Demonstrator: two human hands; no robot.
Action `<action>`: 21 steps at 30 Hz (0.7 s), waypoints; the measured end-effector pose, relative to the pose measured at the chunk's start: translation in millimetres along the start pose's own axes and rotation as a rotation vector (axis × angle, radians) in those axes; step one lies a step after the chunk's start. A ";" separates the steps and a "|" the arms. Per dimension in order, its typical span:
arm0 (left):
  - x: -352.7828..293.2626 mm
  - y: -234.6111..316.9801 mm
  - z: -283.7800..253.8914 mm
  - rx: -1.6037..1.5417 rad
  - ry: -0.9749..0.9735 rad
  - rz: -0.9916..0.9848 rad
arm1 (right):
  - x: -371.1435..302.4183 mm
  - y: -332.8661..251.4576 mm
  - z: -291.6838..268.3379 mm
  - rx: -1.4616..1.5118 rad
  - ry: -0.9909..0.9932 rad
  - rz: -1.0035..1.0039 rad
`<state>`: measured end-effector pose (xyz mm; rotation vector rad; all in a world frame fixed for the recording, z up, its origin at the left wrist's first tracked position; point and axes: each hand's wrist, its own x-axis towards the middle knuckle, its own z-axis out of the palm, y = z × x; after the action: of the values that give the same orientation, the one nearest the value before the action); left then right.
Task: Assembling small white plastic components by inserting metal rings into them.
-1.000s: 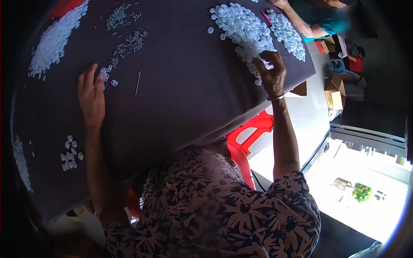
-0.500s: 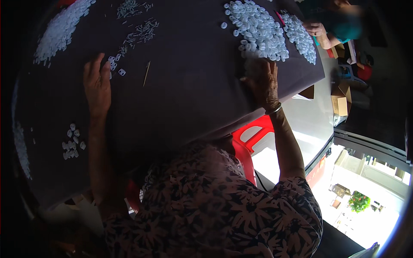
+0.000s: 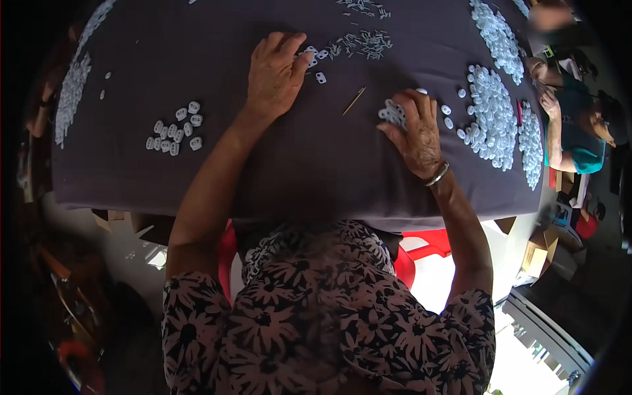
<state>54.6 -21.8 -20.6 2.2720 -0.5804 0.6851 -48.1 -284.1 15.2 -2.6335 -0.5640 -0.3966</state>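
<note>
My right hand (image 3: 416, 133) is curled round a cluster of small white two-holed plastic pieces (image 3: 393, 113) at the tabletop, its thumb below them. A few loose pieces (image 3: 448, 123) lie between it and a big heap of white oval pieces (image 3: 490, 118) on the right. My left hand (image 3: 276, 72) has its fingers apart, thumb and index beside a small group of white two-holed pieces (image 3: 320, 78); the fingertips partly cover this group. Between my hands a thin pointed brown stick (image 3: 354, 101) lies on the cloth.
Small grey pins (image 3: 367, 43) lie scattered beyond my left hand. Several assembled-looking white pieces (image 3: 174, 131) sit at the left, and another white heap (image 3: 74, 92) runs along the left edge. At the far right, a co-worker's hands (image 3: 546, 92) are near further heaps. A dark cloth (image 3: 316, 164) covers the table.
The view has swung to the right. My right hand has come away from the big heap with white pieces gathered under its fingers. My left hand stays by the small group.
</note>
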 end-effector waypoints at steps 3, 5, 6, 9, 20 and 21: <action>-2.7 -2.5 0.1 0.026 -0.008 -0.025 | 30.2 1.4 14.6 0.019 0.025 -0.098; -2.2 -0.8 -0.6 0.036 -0.008 -0.032 | 44.3 5.8 20.8 0.029 0.051 -0.135; -1.9 0.3 -0.3 0.047 -0.014 -0.037 | 48.6 8.3 20.5 0.025 0.049 -0.137; -2.0 -0.1 -2.3 0.062 -0.023 -0.027 | 56.2 10.9 19.7 0.053 0.072 -0.098; 8.6 -0.6 -14.6 -0.037 -0.131 -0.134 | 65.3 -0.9 12.8 -0.029 0.250 -0.068; 11.7 -0.7 -18.6 -0.172 -0.165 -0.238 | 68.0 -3.9 14.7 0.030 0.259 -0.087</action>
<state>58.1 -10.5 -2.1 2.2011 -0.4185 0.3213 12.6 -252.2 27.7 -2.4813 -0.5938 -0.7372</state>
